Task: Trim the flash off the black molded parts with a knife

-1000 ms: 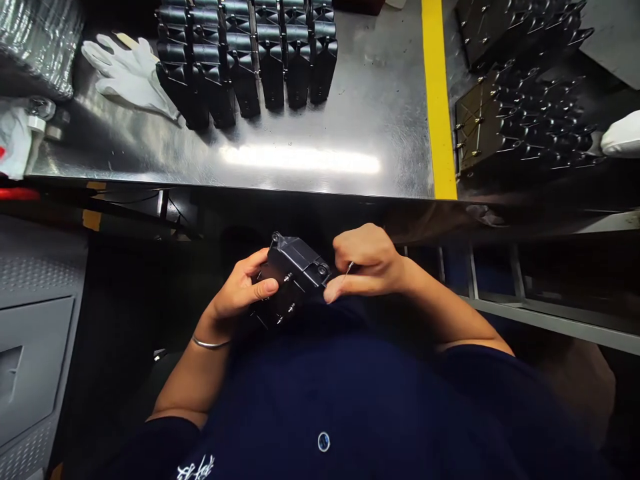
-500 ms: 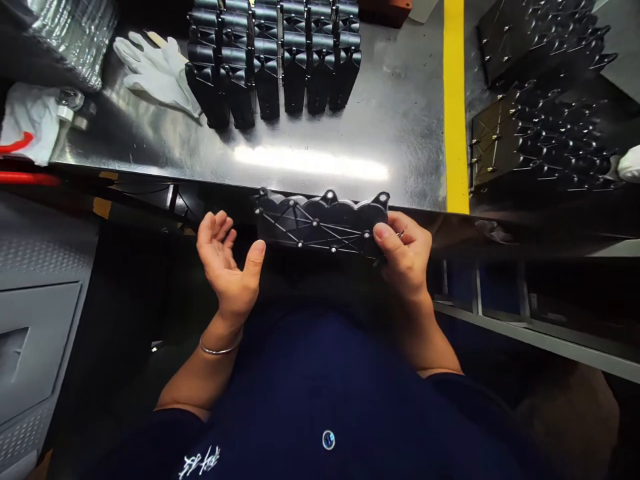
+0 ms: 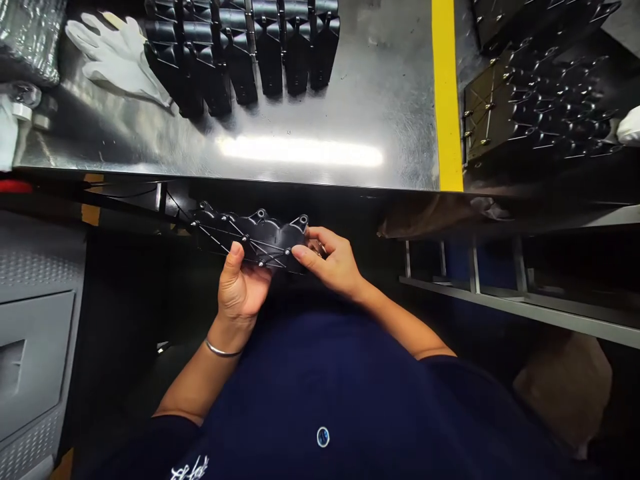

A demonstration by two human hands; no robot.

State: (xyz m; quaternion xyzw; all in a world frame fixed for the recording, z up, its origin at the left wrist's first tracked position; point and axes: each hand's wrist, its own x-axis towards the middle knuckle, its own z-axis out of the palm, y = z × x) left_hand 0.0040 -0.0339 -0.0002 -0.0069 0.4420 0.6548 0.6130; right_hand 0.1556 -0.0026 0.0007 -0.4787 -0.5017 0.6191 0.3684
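A black ribbed plastic part (image 3: 267, 233), with a scalloped far edge, crossing ribs and several mounting eyelets, is held in front of my body, just off the near edge of the bench. My left hand (image 3: 243, 287) supports it from below, its thumb lying on the near edge and its other fingers hidden behind the part. At the right end my right hand (image 3: 333, 260) pinches the part between thumb and fingers.
Rows of similar black parts (image 3: 245, 63) stand on the metal bench (image 3: 380, 80). White gloves (image 3: 117, 57) lie left of them. Past a yellow stripe (image 3: 447, 93) are more stacked black parts (image 3: 550, 107). A grey cabinet (image 3: 37, 333) stands at lower left, a metal rack (image 3: 500, 300) at right.
The black part has moved left and towards me in my right hand. My left hand, apart from it before, has closed on its lower edge.
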